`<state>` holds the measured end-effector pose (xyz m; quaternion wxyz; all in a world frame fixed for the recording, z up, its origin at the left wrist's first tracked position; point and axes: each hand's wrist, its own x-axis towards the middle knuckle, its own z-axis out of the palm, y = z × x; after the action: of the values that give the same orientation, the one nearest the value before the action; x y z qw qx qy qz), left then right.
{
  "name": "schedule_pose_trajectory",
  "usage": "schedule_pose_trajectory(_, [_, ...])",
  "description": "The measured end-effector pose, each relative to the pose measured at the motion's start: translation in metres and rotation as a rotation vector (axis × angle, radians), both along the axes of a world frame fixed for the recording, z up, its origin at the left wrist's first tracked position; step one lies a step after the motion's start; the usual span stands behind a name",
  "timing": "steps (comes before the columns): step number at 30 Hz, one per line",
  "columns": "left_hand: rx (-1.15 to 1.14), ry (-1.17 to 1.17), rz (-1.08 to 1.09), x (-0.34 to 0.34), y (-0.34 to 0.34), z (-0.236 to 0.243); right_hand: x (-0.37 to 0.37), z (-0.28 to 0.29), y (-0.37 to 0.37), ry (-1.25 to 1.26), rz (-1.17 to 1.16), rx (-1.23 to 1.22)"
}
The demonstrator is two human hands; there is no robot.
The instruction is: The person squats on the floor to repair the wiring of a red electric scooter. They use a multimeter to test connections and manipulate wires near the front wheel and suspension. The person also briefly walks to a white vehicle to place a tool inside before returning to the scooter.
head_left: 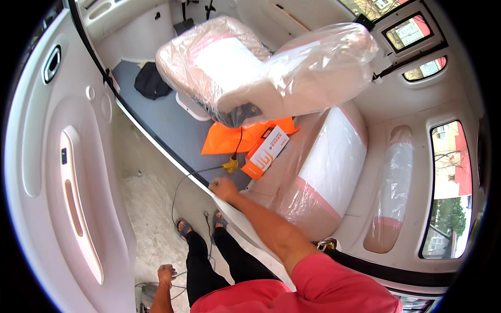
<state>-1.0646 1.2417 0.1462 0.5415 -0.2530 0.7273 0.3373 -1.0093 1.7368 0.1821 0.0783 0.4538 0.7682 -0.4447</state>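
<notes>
My right hand [223, 188] is at the door sill of a vehicle, its fingers curled in and a little blurred. What it holds, if anything, is hidden. Just beyond it, a yellow plug or socket [230, 165] lies on the grey cabin floor, with a dark cable [195, 171] running from it over the sill to the ground. My left hand [166, 274] hangs low at the left with bent fingers, and I cannot see whether anything is inside. Thin cables and a grey object [149, 293] are near it. An orange-and-white box [267, 151] lies behind the yellow piece.
A plastic-wrapped front seat [250, 73] leans over the cabin, and a wrapped rear seat [329, 167] stands at the right. Orange sheeting [222, 140] and a black cloth item [151, 82] lie on the cabin floor [156, 117]. The open door [62, 146] stands left.
</notes>
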Motion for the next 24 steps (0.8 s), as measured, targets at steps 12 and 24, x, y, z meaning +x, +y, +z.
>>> schedule_pose_trajectory(12, [0.178, 0.068, 0.012, -0.042, 0.045, 0.050, 0.070, 0.019, -0.161, -0.088, 0.147, -0.220])
schedule_pose_trajectory(24, [0.213, 0.122, 0.000, -0.054, 0.031, 0.067, 0.127, 0.048, -0.135, -0.145, -0.026, -0.354])
